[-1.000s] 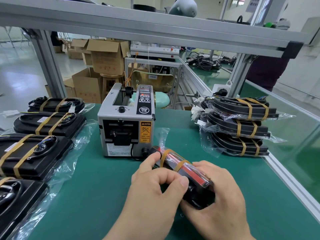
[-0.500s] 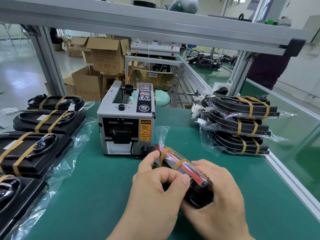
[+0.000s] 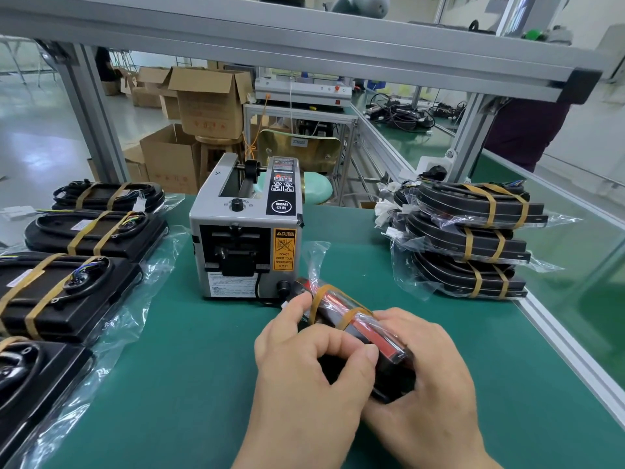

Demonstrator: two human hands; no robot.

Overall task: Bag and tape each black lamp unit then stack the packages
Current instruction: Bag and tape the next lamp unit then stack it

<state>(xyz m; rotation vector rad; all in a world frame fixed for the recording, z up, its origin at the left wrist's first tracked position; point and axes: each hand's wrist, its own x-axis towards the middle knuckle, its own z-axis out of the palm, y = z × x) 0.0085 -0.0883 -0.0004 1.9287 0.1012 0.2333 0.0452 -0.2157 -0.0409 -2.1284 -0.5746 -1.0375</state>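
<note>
A black lamp unit with a red lens, in a clear bag and wrapped by two tan bands, stands on edge on the green mat near the front. My left hand grips its near left side, thumb and fingers curled over the bag. My right hand wraps around its right end from below. A stack of three bagged, banded lamp units sits at the right. Several black lamp units with tan bands lie in a row on the left.
A grey automatic tape dispenser stands just behind the held unit. The aluminium frame posts and the table's right rail bound the mat. Cardboard boxes sit beyond the bench. Loose clear bags lie under the left units.
Both hands keep hold of the lamp unit in nearly the same place; my left fingers have shifted slightly along the bag. Nothing else has moved.
</note>
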